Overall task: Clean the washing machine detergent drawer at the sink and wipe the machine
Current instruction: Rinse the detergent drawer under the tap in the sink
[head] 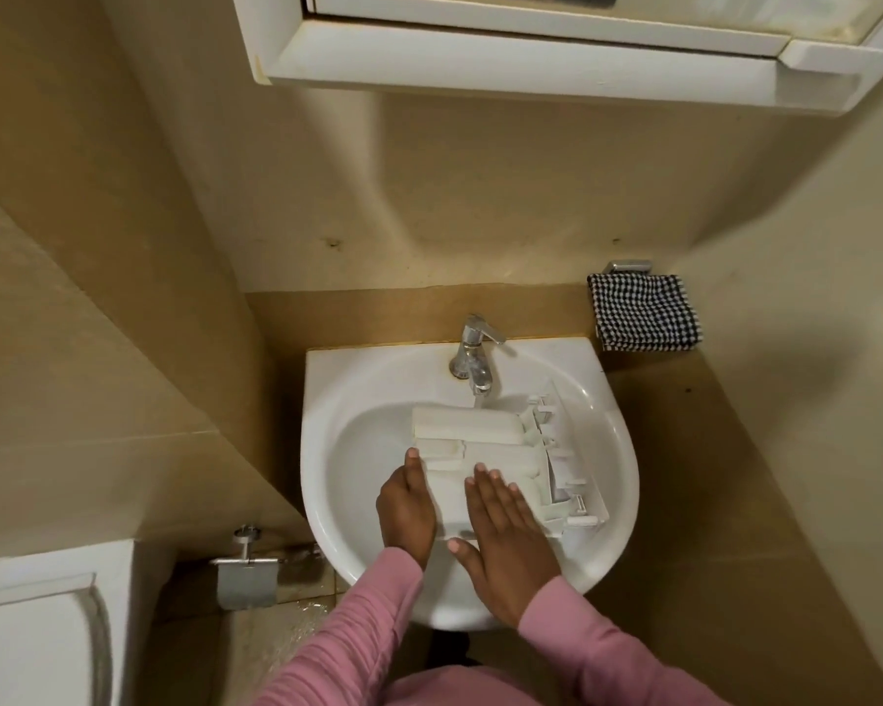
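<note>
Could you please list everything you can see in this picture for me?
detergent drawer: one, white, lying in the sink basin below the tap
sink: one, white, against the back wall
tap: one, chrome, at the sink's back rim
checked cloth: one, black and white, hanging on a metal holder right of the sink
cabinet: one, white, on the wall above
paper holder: one, metal, low on the wall left of the sink
toilet: one, white, bottom left, only partly seen
sleeves: two, pink, bottom edge
left hand: one, against the drawer's left edge
right hand: one, flat on top of the drawer, fingers straight
</note>
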